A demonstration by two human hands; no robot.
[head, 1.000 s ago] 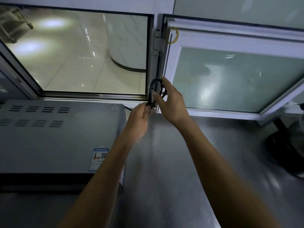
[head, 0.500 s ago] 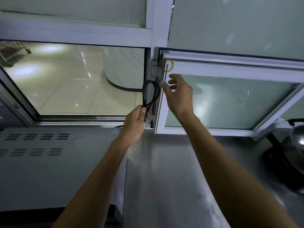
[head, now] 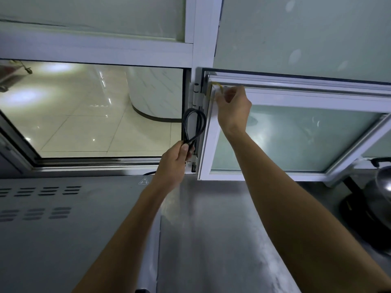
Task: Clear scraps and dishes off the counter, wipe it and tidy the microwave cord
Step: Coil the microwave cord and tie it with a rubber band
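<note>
My left hand (head: pixel 174 160) grips the black microwave cord (head: pixel 193 125), folded into upright loops in front of the window's hinge post. The cord's lower end runs down behind the grey microwave (head: pixel 69 218) at the left. My right hand (head: pixel 232 106) is raised to the top left corner of the open white window sash (head: pixel 206 144). Its fingertips pinch a thin yellow band (head: pixel 220 87) that hangs on that corner.
The steel counter (head: pixel 211 240) runs between my arms. A metal kettle on a black base (head: pixel 378 208) stands at the right edge. The open window at the left looks onto a tiled floor. Frosted glass panels fill the wall above.
My right hand let go of the cord loops and rose to the yellow band on the sash corner. My left hand kept the folded cord upright. The camera tilted upward.
</note>
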